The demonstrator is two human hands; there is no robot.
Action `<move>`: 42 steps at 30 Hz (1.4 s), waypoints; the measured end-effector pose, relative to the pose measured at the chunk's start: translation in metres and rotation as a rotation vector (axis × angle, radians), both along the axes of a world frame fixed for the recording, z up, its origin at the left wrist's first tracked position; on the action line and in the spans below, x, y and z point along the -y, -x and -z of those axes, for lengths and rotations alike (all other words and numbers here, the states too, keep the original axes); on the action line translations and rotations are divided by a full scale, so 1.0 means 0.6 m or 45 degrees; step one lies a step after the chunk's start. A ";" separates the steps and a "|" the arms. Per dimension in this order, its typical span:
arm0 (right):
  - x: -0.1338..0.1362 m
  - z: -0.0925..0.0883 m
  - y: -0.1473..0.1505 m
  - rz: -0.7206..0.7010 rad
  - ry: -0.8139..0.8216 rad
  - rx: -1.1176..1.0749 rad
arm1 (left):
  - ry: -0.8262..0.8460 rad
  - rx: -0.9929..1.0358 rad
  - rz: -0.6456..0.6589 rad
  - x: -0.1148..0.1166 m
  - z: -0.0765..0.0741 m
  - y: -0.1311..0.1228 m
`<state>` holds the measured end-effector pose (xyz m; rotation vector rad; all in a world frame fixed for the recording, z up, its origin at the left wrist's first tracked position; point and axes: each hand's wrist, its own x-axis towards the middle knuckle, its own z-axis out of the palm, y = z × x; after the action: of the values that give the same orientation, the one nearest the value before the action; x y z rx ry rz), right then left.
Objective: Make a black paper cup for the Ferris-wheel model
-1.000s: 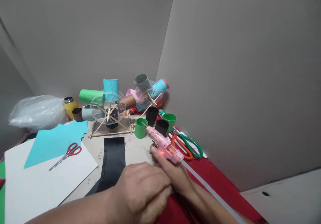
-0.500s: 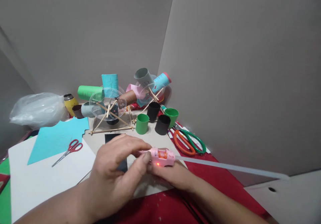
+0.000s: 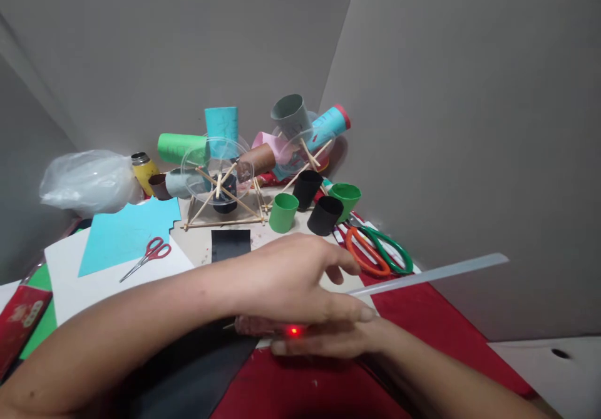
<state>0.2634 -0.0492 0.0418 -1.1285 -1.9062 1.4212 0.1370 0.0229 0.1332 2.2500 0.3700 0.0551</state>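
Observation:
A pink hot glue gun [image 3: 257, 325] with a lit red light lies low in front of me, mostly covered by my hands. Its body rests in my right hand [image 3: 323, 342], which is closed around it from below. My left hand [image 3: 300, 278] reaches across on top, thumb and fingers apart on either side of the glue stick [image 3: 436, 274]. The long whitish stick juts out to the right from the gun's rear. Behind my left forearm lies a black paper piece [image 3: 231, 243]. Dark sheet material [image 3: 188, 369] spreads below that forearm.
Red-handled scissors [image 3: 151, 255] lie on white and blue paper [image 3: 126, 234]. Stick frames with clear discs and coloured paper tubes [image 3: 221, 132] stand at the back. Green [image 3: 283, 212] and black paper rings [image 3: 325, 215] stand near larger orange-and-green-handled scissors [image 3: 375, 253]. A wall [image 3: 469, 156] rises at right.
My left hand has moved from the gun's front end over its top towards the glue stick. The gun has turned and dropped lower, and the stick now slants upward. The view has shifted.

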 end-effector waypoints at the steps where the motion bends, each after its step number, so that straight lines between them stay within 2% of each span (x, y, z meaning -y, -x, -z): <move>1: 0.000 -0.003 0.000 -0.068 0.030 0.025 | 0.033 -0.047 0.078 -0.007 0.003 -0.011; 4: -0.002 -0.006 0.003 -0.164 0.162 0.181 | 0.278 -0.148 0.243 -0.026 0.020 -0.028; 7: -0.005 -0.005 0.008 -0.167 0.243 0.317 | 0.581 -0.128 0.272 -0.036 0.037 -0.025; 10: -0.008 -0.009 0.012 -0.210 0.202 0.305 | 0.732 -0.052 0.283 -0.042 0.043 -0.014; 13: -0.012 -0.018 0.015 -0.355 0.080 0.153 | 0.775 -0.004 0.297 -0.047 0.044 -0.009; 15: -0.012 -0.023 0.015 -0.392 0.054 0.078 | 0.796 0.013 0.297 -0.048 0.045 -0.009; 23: -0.005 -0.016 0.019 -0.275 0.182 -0.173 | 0.821 -0.003 0.255 -0.047 0.039 -0.003; 28: -0.004 -0.015 0.015 -0.239 0.215 -0.232 | 0.817 0.051 0.247 -0.041 0.044 -0.003; 31: 0.003 -0.016 0.001 -0.126 0.297 -0.219 | 0.763 0.255 0.078 -0.040 0.039 0.005; 35: 0.014 0.000 -0.023 0.060 0.513 -0.238 | 0.597 0.449 -0.329 -0.054 0.023 0.056; 38: 0.018 0.018 -0.033 0.111 0.585 -0.217 | 0.454 0.329 -0.546 -0.063 0.027 0.129; 41: 0.022 0.027 -0.034 0.122 0.635 -0.270 | 0.251 0.123 -0.652 -0.051 0.052 0.210; 42: 0.025 0.026 -0.032 0.147 0.623 -0.276 | 0.162 0.015 -0.639 -0.042 0.063 0.233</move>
<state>0.2824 -0.0641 0.0259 -1.2119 -1.3581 1.9150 -0.0028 0.0482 0.0957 1.9826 0.8982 0.2977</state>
